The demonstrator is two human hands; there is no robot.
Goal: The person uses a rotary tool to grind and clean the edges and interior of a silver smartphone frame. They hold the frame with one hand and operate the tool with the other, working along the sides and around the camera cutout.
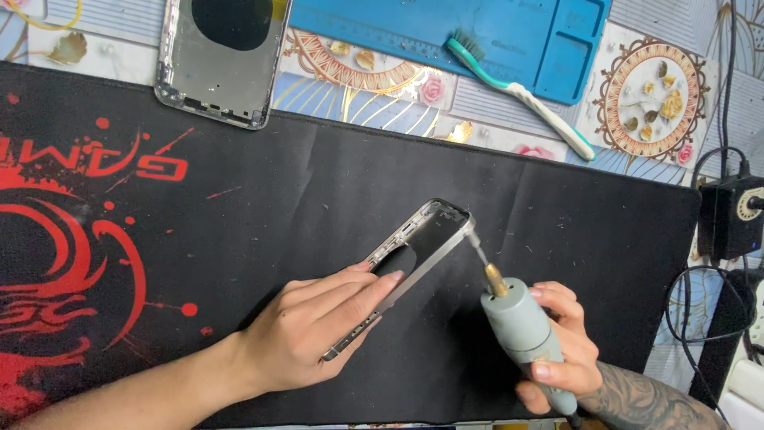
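Note:
My left hand holds a bare phone frame tilted up on its long edge over the black mat. My right hand grips a grey pen-shaped rotary tool with a brass collet. The tool's thin bit touches the frame's upper right corner. A cord runs from the tool's rear past my right wrist.
A black mat with red print covers the desk. A second phone housing lies at the top left. A blue tray mat and a teal-and-white toothbrush sit behind. A black power box with cables stands at the right edge.

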